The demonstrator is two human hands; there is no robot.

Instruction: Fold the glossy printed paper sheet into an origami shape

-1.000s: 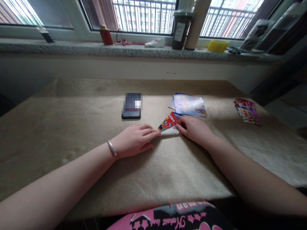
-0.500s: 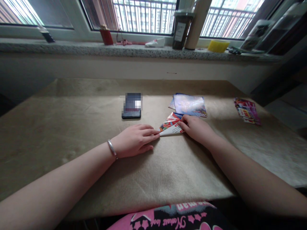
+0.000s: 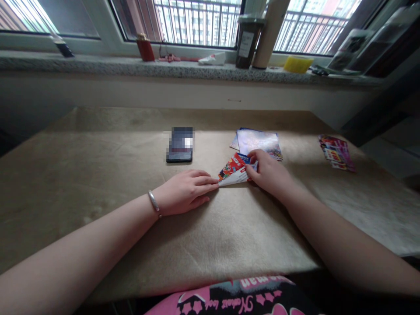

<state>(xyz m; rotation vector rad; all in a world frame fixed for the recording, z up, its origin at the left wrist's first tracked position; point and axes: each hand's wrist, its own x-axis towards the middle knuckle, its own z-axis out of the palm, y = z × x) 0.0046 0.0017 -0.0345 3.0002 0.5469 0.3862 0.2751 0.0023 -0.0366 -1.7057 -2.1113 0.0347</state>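
A folded sheet of printed paper (image 3: pixel 231 169), red and blue on one face and white on the other, lies between my hands on the table. It narrows to a point at its left end. My left hand (image 3: pixel 185 192) lies flat with fingers stretched out, its fingertips pressing on that point. At the wide right end, my right hand (image 3: pixel 267 173) pinches the paper between thumb and fingers, hiding part of that edge. Just behind it rests a small stack of glossy printed sheets (image 3: pixel 259 142).
A phone (image 3: pixel 179 145), its screen blurred, lies left of the paper. Fanned pink and red cards (image 3: pixel 337 152) lie at the right. On the granite windowsill (image 3: pixel 114 68) stand a dark lidded container (image 3: pixel 248 41), a red cylinder (image 3: pixel 145 49) and a yellow object (image 3: pixel 298 64).
My right hand has shifted slightly, with its fingers raised a little, and more of the paper's red and blue face shows. My left hand stays on the point.
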